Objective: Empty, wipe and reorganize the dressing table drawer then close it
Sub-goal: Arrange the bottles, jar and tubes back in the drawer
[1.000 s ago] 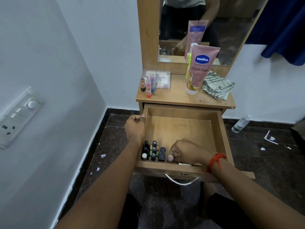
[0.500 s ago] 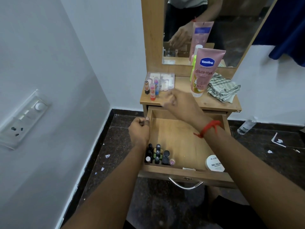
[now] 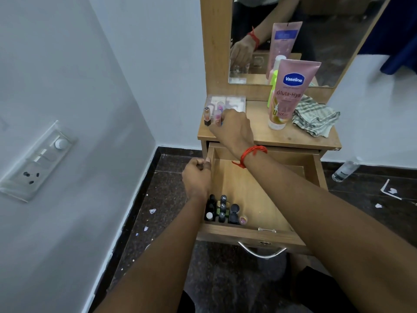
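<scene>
The wooden drawer [image 3: 255, 190] of the dressing table [image 3: 270, 137] stands pulled out. Several dark nail polish bottles [image 3: 222, 211] and a small pink-topped jar [image 3: 243, 220] stand in its front left corner. My left hand [image 3: 196, 177] grips the drawer's left wall, thumb on its top edge. My right hand [image 3: 232, 129] reaches over the drawer to the table top's left side. Its fingers curl round a small pink bottle [image 3: 217, 116], beside an orange and dark bottle [image 3: 207, 116]. The fingertips are hidden.
On the table top stand a clear plastic box [image 3: 234, 101], a pink Vaseline tube [image 3: 291, 93] and a folded checked cloth [image 3: 316, 116], with a mirror behind. A plastic bottle [image 3: 344, 170] and paper scraps lie on the dark floor. The wall is close on the left.
My right hand left the drawer's front, where it set down the pink-topped jar, and rose to the small bottles on the table top. My left hand stayed on the drawer wall.
</scene>
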